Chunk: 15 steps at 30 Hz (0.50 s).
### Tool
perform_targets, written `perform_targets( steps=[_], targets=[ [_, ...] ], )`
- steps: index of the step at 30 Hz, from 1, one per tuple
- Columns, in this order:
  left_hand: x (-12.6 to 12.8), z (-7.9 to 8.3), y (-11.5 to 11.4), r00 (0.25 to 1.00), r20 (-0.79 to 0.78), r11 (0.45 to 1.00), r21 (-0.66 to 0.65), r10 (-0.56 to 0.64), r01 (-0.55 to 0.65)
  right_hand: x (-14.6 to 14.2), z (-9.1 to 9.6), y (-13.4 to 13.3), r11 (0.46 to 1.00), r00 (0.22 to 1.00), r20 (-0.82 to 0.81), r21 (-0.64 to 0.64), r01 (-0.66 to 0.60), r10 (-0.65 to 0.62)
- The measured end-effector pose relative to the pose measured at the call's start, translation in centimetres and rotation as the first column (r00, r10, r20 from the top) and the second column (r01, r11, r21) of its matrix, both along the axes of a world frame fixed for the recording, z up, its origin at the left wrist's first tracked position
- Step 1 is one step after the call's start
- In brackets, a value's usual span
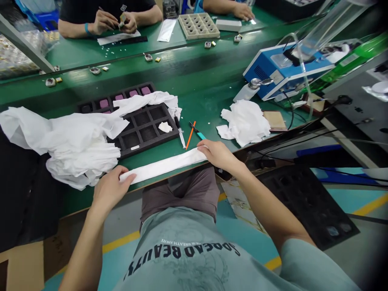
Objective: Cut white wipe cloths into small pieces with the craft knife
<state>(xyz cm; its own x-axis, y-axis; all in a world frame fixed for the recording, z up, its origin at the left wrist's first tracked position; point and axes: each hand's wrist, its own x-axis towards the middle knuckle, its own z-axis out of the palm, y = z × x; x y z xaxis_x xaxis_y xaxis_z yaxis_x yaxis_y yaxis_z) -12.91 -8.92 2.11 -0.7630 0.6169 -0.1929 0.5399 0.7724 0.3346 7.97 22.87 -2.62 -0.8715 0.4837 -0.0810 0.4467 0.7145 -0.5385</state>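
A long folded strip of white tissue paper (168, 165) lies along the front edge of the green table. My left hand (112, 184) grips its left end between thumb and fingers. At the other end my right hand (218, 154) pinches the strip, with its thumb on top. Just beyond the right hand are tweezers with a teal grip (200, 135), an orange stick (190, 135) and a slim syringe-like tool (181, 133). Behind the strip sits a black compartment tray (142, 139), partly covered by white tissue, with several purple pieces in its far cells.
Crumpled white tissues (85, 145) are heaped at the left, and another wad (245, 121) lies at the right. A pump bottle (247, 91) stands by a blue machine (273, 68). Across the table, a co-worker's hands (117, 22) hold a small part near a beige tray (198, 26).
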Motion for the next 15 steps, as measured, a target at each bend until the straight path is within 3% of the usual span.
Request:
perform_targets(
  steps=[2,4,8,12,15],
  targets=[
    [0.8,0.1,0.8,0.974,-0.226,0.998,0.047,-0.032,0.044,0.0,0.3,-0.3,1.0,1.0,-0.016,-0.003,0.002,-0.002],
    [2.1,0.0,2.1,0.927,-0.349,0.975,0.12,-0.136,0.188,0.1,1.0,-0.5,1.0,1.0,-0.024,-0.005,0.002,-0.002],
    [5.2,-1.5,5.8,0.842,-0.228,0.854,0.071,-0.489,0.515,0.3,2.4,-0.4,1.0,0.999,-0.027,-0.015,0.022,-0.022],
    [6.4,-2.5,7.6,0.822,-0.191,0.839,-0.007,-0.536,0.545,0.9,2.9,0.1,0.999,0.999,-0.046,-0.025,0.023,-0.024],
    [4.7,-2.1,6.2,0.86,-0.248,0.887,0.003,-0.446,0.461,1.3,2.5,0.6,1.0,1.0,-0.025,0.009,-0.018,0.018]
  ],
)
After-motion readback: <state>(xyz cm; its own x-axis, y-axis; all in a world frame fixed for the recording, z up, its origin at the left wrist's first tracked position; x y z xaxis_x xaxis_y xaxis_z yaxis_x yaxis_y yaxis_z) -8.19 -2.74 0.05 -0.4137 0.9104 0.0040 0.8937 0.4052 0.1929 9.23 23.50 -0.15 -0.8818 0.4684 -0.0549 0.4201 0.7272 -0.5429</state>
